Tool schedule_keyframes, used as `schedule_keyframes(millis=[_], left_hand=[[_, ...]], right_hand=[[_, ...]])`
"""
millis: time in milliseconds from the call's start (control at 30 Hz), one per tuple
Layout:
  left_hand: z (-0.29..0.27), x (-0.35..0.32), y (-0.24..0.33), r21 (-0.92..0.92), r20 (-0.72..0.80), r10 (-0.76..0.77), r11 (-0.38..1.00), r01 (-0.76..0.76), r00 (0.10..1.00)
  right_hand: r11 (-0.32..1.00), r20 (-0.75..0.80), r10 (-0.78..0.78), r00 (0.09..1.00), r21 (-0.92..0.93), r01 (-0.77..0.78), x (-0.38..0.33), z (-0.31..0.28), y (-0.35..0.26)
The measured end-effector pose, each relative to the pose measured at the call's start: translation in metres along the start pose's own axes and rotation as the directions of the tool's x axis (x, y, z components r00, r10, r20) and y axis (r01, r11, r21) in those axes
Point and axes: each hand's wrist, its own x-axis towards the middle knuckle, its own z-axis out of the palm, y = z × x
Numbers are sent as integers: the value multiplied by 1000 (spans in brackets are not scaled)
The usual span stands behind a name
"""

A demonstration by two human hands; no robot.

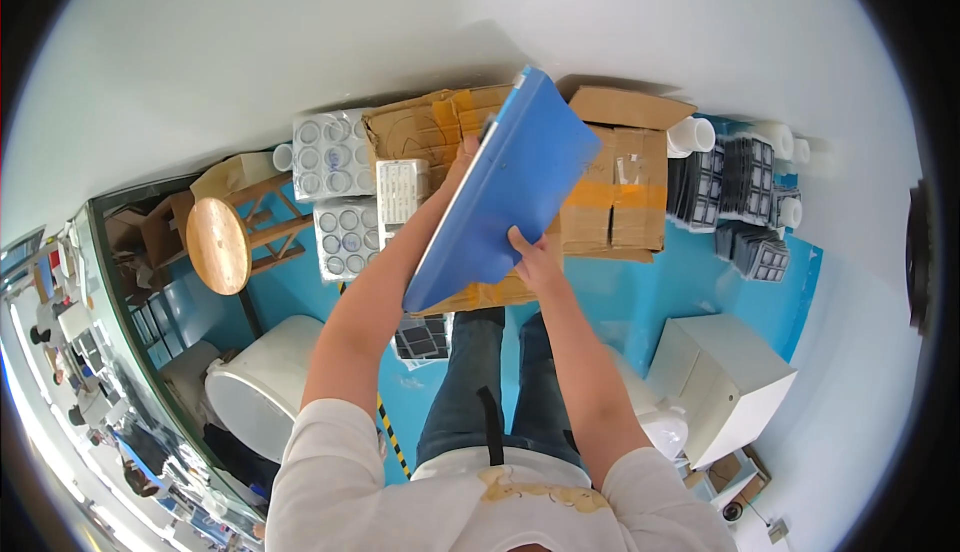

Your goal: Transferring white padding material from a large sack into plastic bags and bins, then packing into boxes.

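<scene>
Blue flat plastic folder [510, 187] was held tilted above taped brown cardboard boxes [610, 187], left hand [462, 164] fingers gripping its upper left edge, right hand [535, 262] fingers wrapped around its lower edge.

We have one view only, a head-worn fisheye looking steeply down along the person's own body. Our forearms enter from the lower edge, with the shirt and legs right below the lens, very near. The blue floor [690, 282] lies well under us; the white wall [300, 42] fills the upper half, so we face forward and down toward it. Straight edges bend at the rim, and dark corners ring the picture. There is no second view to share scene with.
</scene>
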Motion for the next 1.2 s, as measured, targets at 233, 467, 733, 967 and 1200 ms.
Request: schedule_keyframes(millis=[233, 467, 733, 967, 1200], left_hand=[[16, 5, 16, 27, -73, 138, 990, -137, 988], [19, -28, 17, 81, -103, 253, 966, -246, 962], [51, -163, 162, 2, -31, 481, 876, -481, 876], [168, -220, 193, -469, 302, 541, 801, -372, 785], [262, -284, 234, -530, 607, 629, 776, -342, 486]], right_hand=[[997, -36, -44, 998, 66, 46, -16, -2, -9], [993, -75, -116, 990, -32, 114, -41, 1, -7], [964, -46, -260, 965, 41, 262, -179, -15, -79], [936, -318, -215, 924, -336, 102, -317, -61, -84], [906, -484, -417, 769, -157, 393, -426, -89, -75]])
